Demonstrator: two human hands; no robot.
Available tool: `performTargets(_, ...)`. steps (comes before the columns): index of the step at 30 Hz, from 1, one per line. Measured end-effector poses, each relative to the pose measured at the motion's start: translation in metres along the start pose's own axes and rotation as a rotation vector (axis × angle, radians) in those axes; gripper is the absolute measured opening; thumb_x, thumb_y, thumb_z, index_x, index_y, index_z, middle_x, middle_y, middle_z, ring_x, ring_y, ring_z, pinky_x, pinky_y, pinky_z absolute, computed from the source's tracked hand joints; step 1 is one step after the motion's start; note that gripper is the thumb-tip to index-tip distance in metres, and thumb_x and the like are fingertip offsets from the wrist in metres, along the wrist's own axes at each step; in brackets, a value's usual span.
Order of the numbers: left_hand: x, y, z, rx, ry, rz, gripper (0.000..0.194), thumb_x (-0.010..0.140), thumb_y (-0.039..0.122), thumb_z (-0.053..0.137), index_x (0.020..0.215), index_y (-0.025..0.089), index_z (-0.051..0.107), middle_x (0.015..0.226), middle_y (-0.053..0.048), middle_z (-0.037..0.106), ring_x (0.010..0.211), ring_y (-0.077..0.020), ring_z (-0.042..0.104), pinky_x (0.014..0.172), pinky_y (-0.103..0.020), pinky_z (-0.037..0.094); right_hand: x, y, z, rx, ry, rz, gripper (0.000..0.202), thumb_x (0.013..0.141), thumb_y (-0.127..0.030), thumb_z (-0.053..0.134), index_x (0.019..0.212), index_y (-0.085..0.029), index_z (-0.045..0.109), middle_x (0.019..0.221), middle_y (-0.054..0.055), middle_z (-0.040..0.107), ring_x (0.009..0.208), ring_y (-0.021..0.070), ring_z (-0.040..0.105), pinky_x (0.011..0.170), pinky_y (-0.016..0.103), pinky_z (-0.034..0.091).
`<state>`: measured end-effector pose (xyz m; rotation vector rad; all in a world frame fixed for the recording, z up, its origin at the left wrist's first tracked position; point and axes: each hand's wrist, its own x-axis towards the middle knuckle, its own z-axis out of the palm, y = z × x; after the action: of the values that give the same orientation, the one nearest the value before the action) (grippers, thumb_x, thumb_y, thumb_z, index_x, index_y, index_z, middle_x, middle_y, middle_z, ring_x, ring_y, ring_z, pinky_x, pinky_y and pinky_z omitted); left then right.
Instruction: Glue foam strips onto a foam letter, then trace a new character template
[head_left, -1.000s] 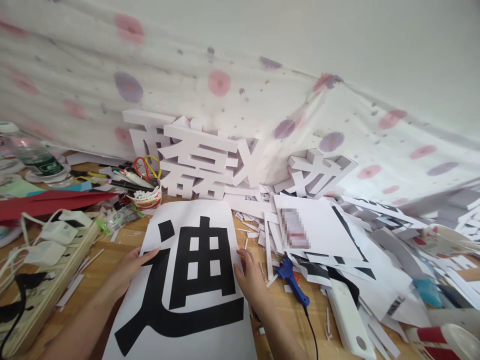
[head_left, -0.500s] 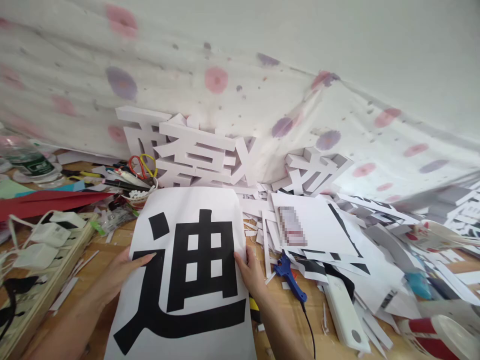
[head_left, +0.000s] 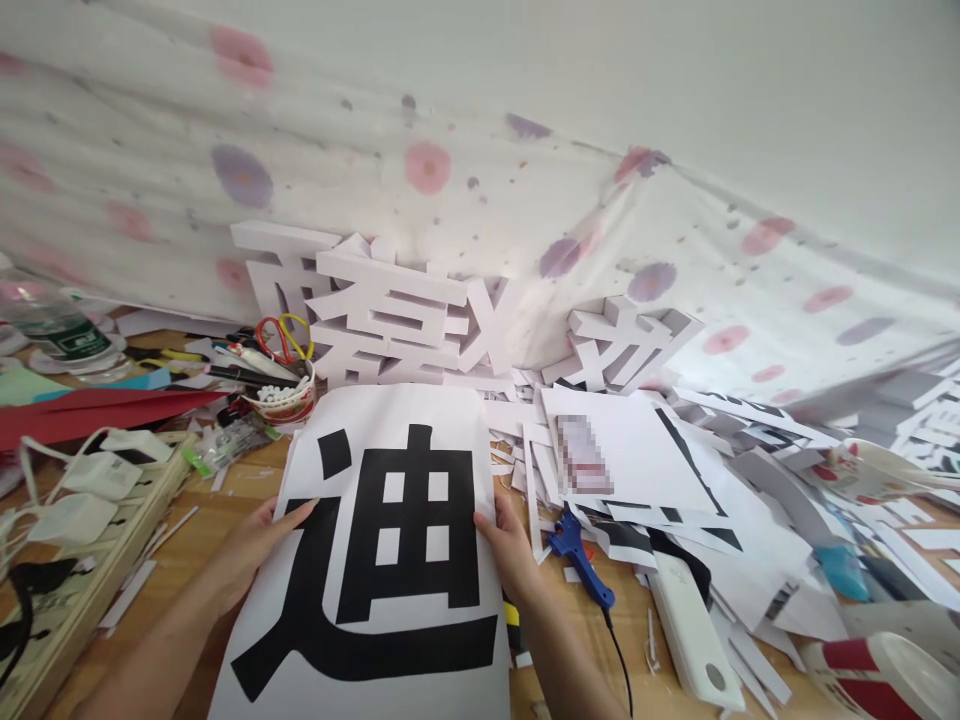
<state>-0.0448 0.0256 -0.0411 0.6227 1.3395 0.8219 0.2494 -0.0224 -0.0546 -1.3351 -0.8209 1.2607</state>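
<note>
In front of me is a white paper sheet (head_left: 322,580) printed with one large black Chinese character. More paper edges show behind its left side, so it may be a small stack. My left hand (head_left: 259,545) grips the left edge, thumb on top of the print and fingers hidden beneath. At the right edge, my right hand (head_left: 506,545) pinches the paper, its thumb on the front and its other fingers out of sight underneath. The sheet tilts up toward me, its far edge near the white block characters (head_left: 397,310). A blue glue gun (head_left: 577,555) lies right of my right hand.
A power strip (head_left: 112,560) with white chargers runs along the left. Behind it stand a cup of pens and scissors (head_left: 285,395) and a bottle (head_left: 60,325). Paper scraps, printed sheets (head_left: 630,460), a white power bank (head_left: 694,630) and a red-and-white cup (head_left: 885,675) crowd the right.
The paper has shifted slightly to the right and nearer me, with both hands keeping hold of its edges. A second sheet edge now shows at its left.
</note>
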Motion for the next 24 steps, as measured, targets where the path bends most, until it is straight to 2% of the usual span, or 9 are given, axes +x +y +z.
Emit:
performTargets(3,0.002,0.001,0.001,0.079,0.045,0.040,0.038,0.068,0.033,0.071,0.101,0.020,0.058,0.097,-0.008,0.069,0.085,-0.0243,0.066,0.068,-0.030,0.056,0.001,-0.002,-0.001,0.110,-0.053,0.069,0.039,0.064,-0.029,0.067,0.101,-0.024,0.055,0.095,0.001,0.066,0.090,0.0226,0.061,0.081,0.037,0.047)
performTargets(9,0.007,-0.001,0.000,0.075,0.050,0.114,0.039,0.067,0.033,0.070,0.102,0.020,0.058,0.098,-0.008,0.069,0.092,-0.0248,0.064,0.072,-0.029,0.055,0.003,-0.002,-0.002,0.176,-0.009,0.066,0.050,0.058,-0.032,0.071,0.104,-0.024,0.054,0.095,0.003,0.066,0.091,0.0245,0.060,0.081,0.039,0.046)
performTargets(14,0.008,-0.001,-0.005,0.115,0.058,0.143,0.043,0.066,0.037,0.071,0.104,0.021,0.058,0.094,-0.006,0.070,0.087,-0.0235,0.065,0.069,-0.028,0.055,0.001,0.001,0.000,0.085,-0.069,0.049,0.042,0.063,-0.034,0.067,0.103,-0.024,0.055,0.094,0.003,0.066,0.090,0.0236,0.060,0.078,0.038,0.048)
performTargets(20,0.009,-0.001,-0.008,0.106,0.048,0.149,0.041,0.065,0.036,0.072,0.100,0.020,0.058,0.093,-0.007,0.070,0.089,-0.0259,0.065,0.069,-0.031,0.056,0.006,0.010,-0.003,0.001,-0.083,-0.011,0.039,0.069,-0.030,0.062,0.106,-0.025,0.054,0.105,0.002,0.063,0.096,0.0219,0.058,0.086,0.037,0.045)
performTargets(24,0.006,0.002,-0.008,0.080,0.038,0.116,0.042,0.064,0.032,0.073,0.101,0.020,0.057,0.092,-0.007,0.070,0.087,-0.0262,0.065,0.067,-0.030,0.056,0.009,0.013,-0.012,-0.198,-0.068,-0.087,0.036,0.070,-0.034,0.061,0.104,-0.022,0.058,0.100,0.004,0.065,0.092,0.0231,0.059,0.083,0.036,0.045)
